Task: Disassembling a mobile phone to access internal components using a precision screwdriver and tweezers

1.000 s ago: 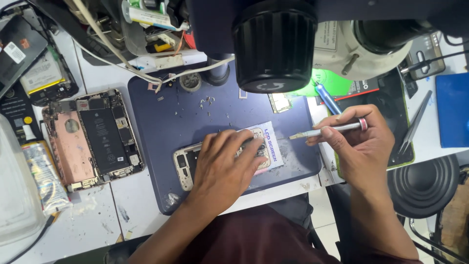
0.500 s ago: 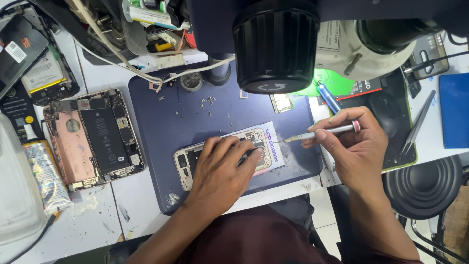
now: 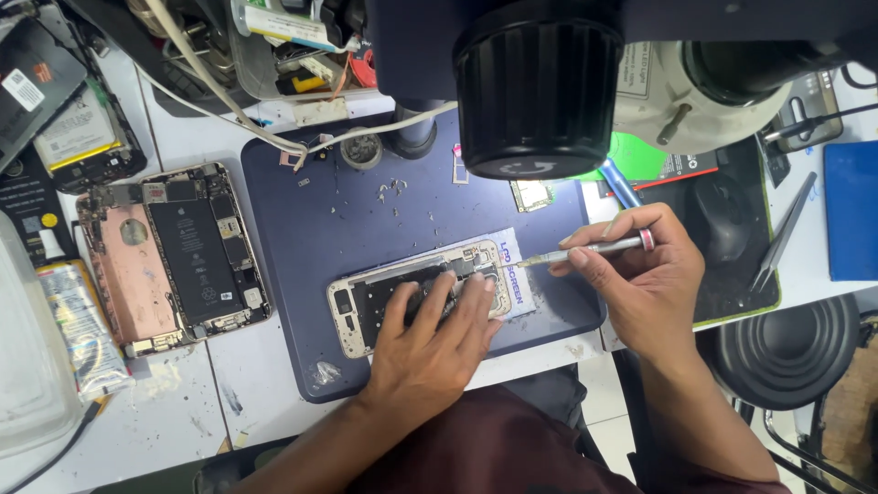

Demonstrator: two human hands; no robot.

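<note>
Screwdriver [image 3: 585,250] lower, nearer gold phone [image 3: 366,302]

A cluttered white workbench [image 3: 274,402] carries a dark blue mat [image 3: 366,220] under a microscope [image 3: 540,82].

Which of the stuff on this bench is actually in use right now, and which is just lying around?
In use: gold phone frame under the left hand; silver screwdriver in the right hand; blue mat.

Lying about: pink opened phone, tweezers, glue tube.

opened phone [image 3: 366,306] on mat [image 3: 302,220], second phone [image 3: 174,256] left, microscope [image 3: 540,87] above
</note>
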